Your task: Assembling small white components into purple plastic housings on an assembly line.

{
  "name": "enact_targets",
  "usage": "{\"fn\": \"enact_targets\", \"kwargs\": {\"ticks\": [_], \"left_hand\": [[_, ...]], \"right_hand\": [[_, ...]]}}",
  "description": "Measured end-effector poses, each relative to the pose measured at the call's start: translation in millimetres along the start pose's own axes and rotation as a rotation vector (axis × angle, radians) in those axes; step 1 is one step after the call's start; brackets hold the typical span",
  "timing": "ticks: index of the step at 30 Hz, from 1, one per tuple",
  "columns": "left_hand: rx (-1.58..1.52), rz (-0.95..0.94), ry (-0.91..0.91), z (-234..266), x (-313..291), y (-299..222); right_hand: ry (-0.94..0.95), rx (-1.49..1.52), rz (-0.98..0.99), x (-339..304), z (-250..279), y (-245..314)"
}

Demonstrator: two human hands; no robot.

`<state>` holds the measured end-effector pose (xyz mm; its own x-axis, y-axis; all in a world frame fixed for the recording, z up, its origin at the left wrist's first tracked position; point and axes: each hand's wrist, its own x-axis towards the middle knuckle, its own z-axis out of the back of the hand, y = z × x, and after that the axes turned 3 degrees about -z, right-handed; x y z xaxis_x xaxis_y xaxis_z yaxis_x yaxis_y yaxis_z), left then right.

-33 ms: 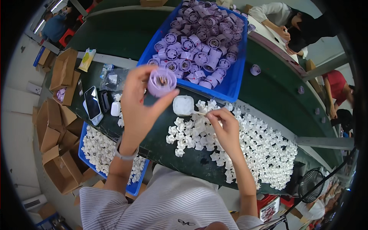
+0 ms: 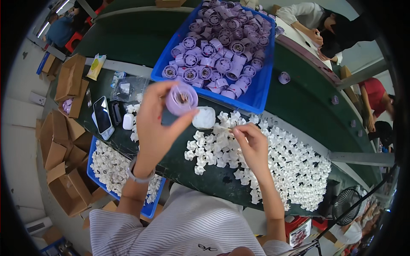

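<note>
Raised over the table, my left hand (image 2: pixel 154 123) grips a round purple plastic housing (image 2: pixel 181 99) between thumb and fingers. Its open side faces me and shows small metallic-looking parts inside. My right hand (image 2: pixel 252 143) pinches a thin pale stick (image 2: pixel 227 128), whose tip points at a small tub (image 2: pixel 204 117) of whitish stuff; whether the tip touches the tub I cannot tell. Around and below this hand, many small white lobed plastic parts (image 2: pixel 294 170) are spread over the dark green table (image 2: pixel 183 170). Behind the hands, a blue bin (image 2: pixel 261 100) is heaped with similar purple housings (image 2: pixel 224 64).
On the left lie a phone (image 2: pixel 102 114), a white case (image 2: pixel 128 121) and a clear plastic bag (image 2: pixel 130 88). A lower blue tray (image 2: pixel 147 210) holds more white parts. Cardboard boxes (image 2: pixel 70 187) stand beside it. At right are a black fan (image 2: pixel 346 201) and a metal post (image 2: pixel 363 159). People sit beyond.
My left hand has shifted slightly, and the purple housing is a little lower and tilted differently. My right hand, holding the stick, has barely moved.
</note>
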<state>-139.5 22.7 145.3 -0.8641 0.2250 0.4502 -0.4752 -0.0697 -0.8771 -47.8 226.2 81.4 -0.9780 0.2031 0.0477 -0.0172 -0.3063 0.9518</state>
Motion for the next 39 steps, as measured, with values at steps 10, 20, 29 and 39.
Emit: {"fn": "enact_targets", "kwargs": {"ticks": [10, 20, 29, 39], "left_hand": [[-0.130, 0.135, 0.293, -35, -53, -13], [-0.135, 0.084, 0.350, -44, -50, -20], [-0.223, 0.158, 0.320, -54, -52, -26], [-0.290, 0.221, 0.374, -57, -56, -22]], "right_hand": [[-0.159, 0.268, -0.050, -47, 9, 33], [-0.284, 0.068, 0.125, -54, 15, 34], [-0.340, -0.161, 0.240, -60, 16, 37], [-0.291, -0.151, 0.274, -66, 25, 35]]}}
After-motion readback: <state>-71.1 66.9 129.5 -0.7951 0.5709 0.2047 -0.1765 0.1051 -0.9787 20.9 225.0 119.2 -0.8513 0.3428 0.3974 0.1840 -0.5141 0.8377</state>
